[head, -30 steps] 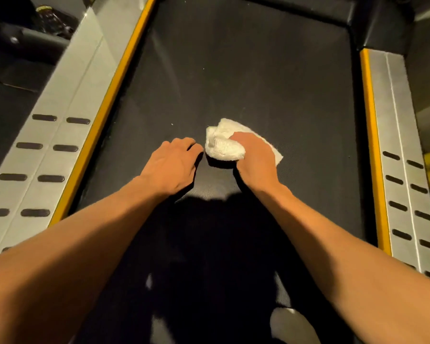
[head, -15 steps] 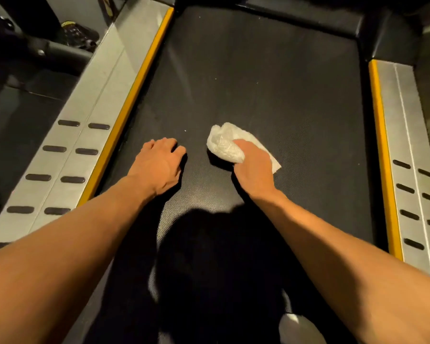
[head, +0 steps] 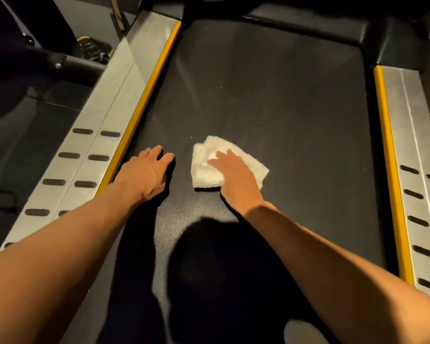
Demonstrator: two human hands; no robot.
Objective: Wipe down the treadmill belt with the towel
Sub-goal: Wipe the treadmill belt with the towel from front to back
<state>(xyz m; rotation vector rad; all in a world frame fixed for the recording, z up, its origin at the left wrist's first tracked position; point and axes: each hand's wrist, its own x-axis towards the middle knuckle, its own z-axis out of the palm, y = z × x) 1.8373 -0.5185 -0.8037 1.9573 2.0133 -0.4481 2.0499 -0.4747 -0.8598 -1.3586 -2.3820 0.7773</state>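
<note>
The black treadmill belt fills the middle of the view. A folded white towel lies flat on it. My right hand rests on top of the towel with its fingers spread, pressing it to the belt. My left hand lies palm down on the bare belt just left of the towel, close to the yellow edge strip, and holds nothing. A dark shadow covers the near part of the belt.
Silver side rails with dark oval grips and yellow strips run along the left rail and the right rail. A black motor cover closes the far end. Dark machine parts stand on the floor at the upper left.
My right hand has flattened on the towel, which was bunched under the fingers and is now spread out. My left hand has shifted left toward the yellow strip.
</note>
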